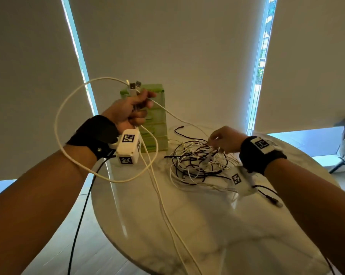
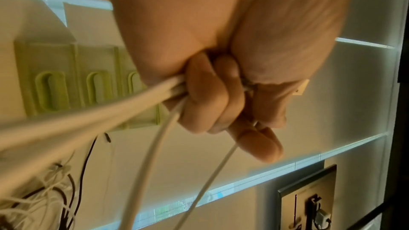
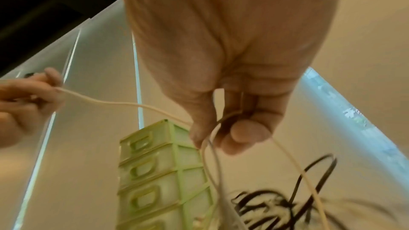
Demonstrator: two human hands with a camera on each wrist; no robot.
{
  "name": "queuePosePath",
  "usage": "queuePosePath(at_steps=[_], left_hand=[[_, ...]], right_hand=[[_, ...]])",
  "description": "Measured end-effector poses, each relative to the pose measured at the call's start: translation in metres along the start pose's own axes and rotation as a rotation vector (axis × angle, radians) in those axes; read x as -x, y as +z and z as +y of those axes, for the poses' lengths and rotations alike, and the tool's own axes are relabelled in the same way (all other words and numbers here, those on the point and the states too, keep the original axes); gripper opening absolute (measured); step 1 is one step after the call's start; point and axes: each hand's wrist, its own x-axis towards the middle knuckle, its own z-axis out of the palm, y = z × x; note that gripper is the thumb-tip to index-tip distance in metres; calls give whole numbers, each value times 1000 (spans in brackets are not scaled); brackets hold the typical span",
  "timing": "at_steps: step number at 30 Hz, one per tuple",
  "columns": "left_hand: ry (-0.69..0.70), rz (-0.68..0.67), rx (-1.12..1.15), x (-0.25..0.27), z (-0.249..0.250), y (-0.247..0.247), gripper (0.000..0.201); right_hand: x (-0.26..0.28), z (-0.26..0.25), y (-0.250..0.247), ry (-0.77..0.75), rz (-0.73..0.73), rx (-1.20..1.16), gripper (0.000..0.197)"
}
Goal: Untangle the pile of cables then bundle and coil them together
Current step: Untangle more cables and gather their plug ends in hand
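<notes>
A tangled pile of black and white cables (image 1: 197, 161) lies on the round marble table (image 1: 207, 225). My left hand (image 1: 131, 108) is raised above the table's left side and grips several white cables (image 2: 110, 111), their USB plugs (image 1: 134, 86) sticking up above the fist. One white cable loops wide around my left forearm (image 1: 68, 135); others trail down over the table's front. My right hand (image 1: 221, 139) is down at the pile's far right edge and pinches thin cable strands (image 3: 212, 134) between thumb and fingers. One white cable (image 3: 132, 106) runs between the two hands.
A green plastic drawer unit (image 1: 155, 124) stands at the back of the table, just behind my left hand and left of the pile. A black cable end (image 1: 271, 197) lies near the table's right edge. Blinds and bright window strips are behind.
</notes>
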Motion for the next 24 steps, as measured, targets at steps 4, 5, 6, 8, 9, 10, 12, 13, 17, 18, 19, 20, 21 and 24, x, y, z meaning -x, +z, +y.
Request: queuePosePath(at_steps=[4,5,6,8,9,10,12,13,17,18,19,20,21,24], left_hand=[[26,49,-3,2,1,-9,35],[35,68,-2,2,-1,-7,36],[47,90,5,2,-3,-6,36],[66,144,5,-1,-7,-5,30],[72,171,-8,-2,-10,-5,27],[75,193,-40,-2,-14,-4,23],[59,198,-173,-2,-24,0,19],[35,172,-254,-1,-31,6,26],[-68,-17,-435,-4,-60,45,38],[-79,-39,-423,-7,-66,55,35],[-82,-52,-399,-9,-70,63,32],[-78,-66,-378,-11,-73,69,30],[-75,-86,-369,-13,-75,72,26],[-95,-106,-428,-12,-73,70,15]], right_hand=[[0,10,-31,28,312,1,9],[1,9,-37,27,343,2,8],[2,8,-41,24,351,-1,7],[5,5,-46,16,304,-27,10],[7,2,-47,10,273,-61,9],[10,-2,-47,-7,257,-116,7],[16,-12,-48,-83,253,-267,5],[20,-19,-48,-132,240,-340,6],[35,-55,-50,-304,99,-427,11],[38,-63,-50,-338,70,-427,12],[40,-69,-49,-360,49,-422,13],[42,-72,-50,-369,38,-407,13],[44,-73,-51,-367,38,-387,13],[52,-57,-59,-322,38,-228,13]])
